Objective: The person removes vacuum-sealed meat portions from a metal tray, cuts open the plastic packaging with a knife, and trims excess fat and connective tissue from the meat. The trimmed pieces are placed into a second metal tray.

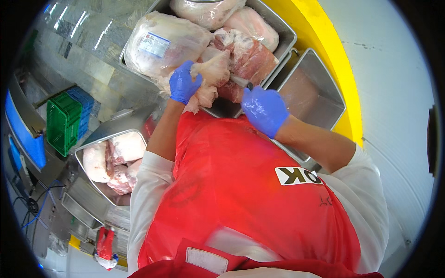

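A knife with a dark handle is in my right hand, whose blue-gloved fingers are wrapped round it. Its blade points up and left, against a large raw piece of meat. My left hand, also in a blue glove, grips a pale, fatty flap of meat beside that piece. Both lie in a metal tub directly ahead of me. Just beyond my left hand sits a big plastic-wrapped meat piece bearing a label. The left fingertips are partly hidden by the flap.
More wrapped meat fills the tub's far side. To its right stands another metal tub. At the left, a metal tub holds several meat pieces, near a green crate. A person in red is at lower left.
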The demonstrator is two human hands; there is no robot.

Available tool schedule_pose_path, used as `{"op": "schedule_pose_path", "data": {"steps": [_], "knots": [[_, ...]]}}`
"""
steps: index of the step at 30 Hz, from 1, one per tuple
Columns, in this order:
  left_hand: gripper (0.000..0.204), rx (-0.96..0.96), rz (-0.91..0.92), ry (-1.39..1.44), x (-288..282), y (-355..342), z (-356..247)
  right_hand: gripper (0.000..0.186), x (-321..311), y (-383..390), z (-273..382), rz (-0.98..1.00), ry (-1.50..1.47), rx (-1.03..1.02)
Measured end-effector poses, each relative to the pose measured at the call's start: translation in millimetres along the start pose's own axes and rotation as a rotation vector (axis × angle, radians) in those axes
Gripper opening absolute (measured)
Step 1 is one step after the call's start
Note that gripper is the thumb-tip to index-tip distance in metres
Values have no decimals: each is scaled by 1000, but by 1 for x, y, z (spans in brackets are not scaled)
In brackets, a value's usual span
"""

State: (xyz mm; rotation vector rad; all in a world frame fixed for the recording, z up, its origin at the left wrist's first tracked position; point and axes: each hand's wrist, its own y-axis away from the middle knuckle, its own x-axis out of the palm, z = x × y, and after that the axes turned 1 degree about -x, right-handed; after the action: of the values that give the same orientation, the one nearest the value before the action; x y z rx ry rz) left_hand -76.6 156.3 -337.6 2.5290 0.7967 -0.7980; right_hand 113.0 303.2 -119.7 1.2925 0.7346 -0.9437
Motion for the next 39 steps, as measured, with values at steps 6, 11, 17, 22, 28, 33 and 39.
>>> {"op": "schedule_pose_path", "data": {"steps": [6, 11, 17, 22, 28, 33, 39], "knots": [[24, 23, -79, 47, 0, -19, 23, 13, -53, -159, -1, 157, 34, -124], [25, 35, -72, 51, -7, -29, 21, 15, -69, -195, -13, 291, 213, -41], [30, 63, -112, -8, 0, -27, 28, 21, -2, 12, -46, 32, -78, 321], [33, 116, -101, -136, -1, -27, 24, 21, 49, 107, -34, -133, -150, 450], [35, 138, -46, -235, -12, -28, -5, 20, 80, 98, -27, -171, -202, 373], [36, 158, -64, -252, -12, -23, -9, 23, 86, 90, -20, -119, -181, 345], [40, 110, -49, -178, -14, -26, -5, 17, 70, 29, -24, -176, -213, 176]]}}
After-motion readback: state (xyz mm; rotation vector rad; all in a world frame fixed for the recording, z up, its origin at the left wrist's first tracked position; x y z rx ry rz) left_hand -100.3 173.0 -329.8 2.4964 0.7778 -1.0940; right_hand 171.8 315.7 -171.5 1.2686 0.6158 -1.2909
